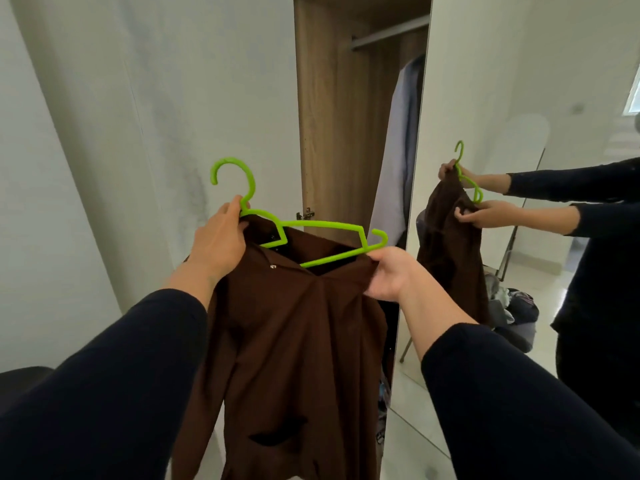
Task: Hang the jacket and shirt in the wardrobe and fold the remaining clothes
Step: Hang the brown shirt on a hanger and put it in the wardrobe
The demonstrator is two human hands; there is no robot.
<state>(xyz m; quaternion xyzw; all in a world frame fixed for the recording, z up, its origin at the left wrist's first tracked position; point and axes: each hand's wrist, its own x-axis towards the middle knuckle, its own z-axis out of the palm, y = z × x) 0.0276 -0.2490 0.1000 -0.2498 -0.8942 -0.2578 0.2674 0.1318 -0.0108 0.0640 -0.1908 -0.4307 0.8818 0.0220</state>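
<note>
Two dark sleeves reach in from the lower corners of the frame. At centre hangs the brown jacket [294, 341], its body dropping toward the bottom edge, its collar partly threaded on a green hanger [311, 237]. The left hand [216, 242], centre-left, has its fingers curled round the hanger's neck just below the hook, gripping the jacket's shoulder along with it. The right hand [389, 271], right of centre, pinches the jacket's other shoulder at the hanger's far end, which pokes out just above the fingers. Behind, in the upper middle, the open wardrobe [329, 116] shows wooden walls and a rail [391, 32], with a pale garment [398, 133], possibly the shirt, already hanging there. The mirrored door [519, 98] on the right reflects the person, the jacket and a heap of clothes [512, 299] on the floor.
</note>
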